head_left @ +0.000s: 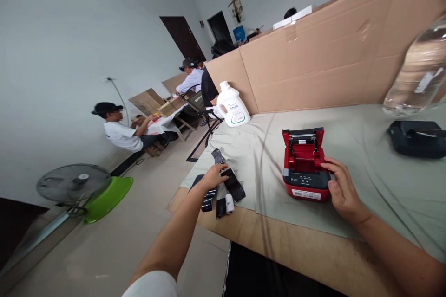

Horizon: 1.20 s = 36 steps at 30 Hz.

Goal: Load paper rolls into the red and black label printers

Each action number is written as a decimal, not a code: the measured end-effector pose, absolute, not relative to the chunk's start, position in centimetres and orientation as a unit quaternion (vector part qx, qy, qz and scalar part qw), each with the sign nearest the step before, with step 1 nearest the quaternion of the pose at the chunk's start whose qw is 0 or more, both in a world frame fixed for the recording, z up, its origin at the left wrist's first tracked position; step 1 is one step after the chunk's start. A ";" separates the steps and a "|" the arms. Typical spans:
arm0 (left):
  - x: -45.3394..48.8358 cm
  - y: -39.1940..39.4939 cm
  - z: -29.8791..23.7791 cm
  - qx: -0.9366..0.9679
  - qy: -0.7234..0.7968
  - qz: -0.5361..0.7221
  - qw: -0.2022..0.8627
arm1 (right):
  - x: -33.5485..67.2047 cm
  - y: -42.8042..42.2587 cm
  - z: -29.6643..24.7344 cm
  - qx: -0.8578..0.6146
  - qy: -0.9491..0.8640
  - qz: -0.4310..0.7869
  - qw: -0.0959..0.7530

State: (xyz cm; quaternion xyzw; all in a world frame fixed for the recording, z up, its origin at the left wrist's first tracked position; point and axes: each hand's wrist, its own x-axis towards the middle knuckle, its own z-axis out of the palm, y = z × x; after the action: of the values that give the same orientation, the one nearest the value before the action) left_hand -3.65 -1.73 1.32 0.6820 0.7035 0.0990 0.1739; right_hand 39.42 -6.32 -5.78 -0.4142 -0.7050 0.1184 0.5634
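On the cloth in front of me stands a small red and black label printer (306,181) with its lid raised and its red inner bay showing. My right hand (343,190) rests against the printer's right side, fingers stretched out and thumb apart. Further left, my left hand (213,177) reaches over a group of dark items, thumb and forefinger apart at the corner of a flat black piece (233,186). Beneath it lie a small white paper roll (229,204) and shiny black strips (207,200), partly hidden by my hand and forearm.
A white jug (232,106) stands at the table's far left, before a tall cardboard partition (313,55). At right are a large clear plastic bottle (414,74) and a black device (416,138). A floor fan (75,185) and a green chair (108,199) stand left; people sit beyond.
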 end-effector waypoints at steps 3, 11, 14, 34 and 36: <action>-5.2 -3.4 1.7 0.677 0.720 0.071 0.134 | 39.4 -6.3 -5.8 -0.419 -0.705 0.117 0.561; -7.7 -5.9 0.2 0.676 0.728 0.005 0.115 | 39.4 -6.3 -5.7 -0.425 -0.706 0.125 0.553; -7.6 -4.7 0.2 0.667 0.737 0.023 0.107 | 39.4 -6.3 -5.7 -0.422 -0.706 0.124 0.555; 2.7 -2.2 7.9 0.628 0.618 0.324 0.346 | 39.6 -6.4 -5.4 -0.422 -0.714 0.117 0.546; 6.2 -4.6 9.3 0.652 0.475 0.243 0.539 | 39.5 -6.5 -5.2 -0.422 -0.715 0.116 0.544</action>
State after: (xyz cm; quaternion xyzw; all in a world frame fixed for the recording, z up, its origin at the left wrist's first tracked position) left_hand 6.18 -4.59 9.28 0.6519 0.4745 0.2434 0.5391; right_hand 39.54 -6.51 -5.25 -0.4223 -0.7153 0.1164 0.5445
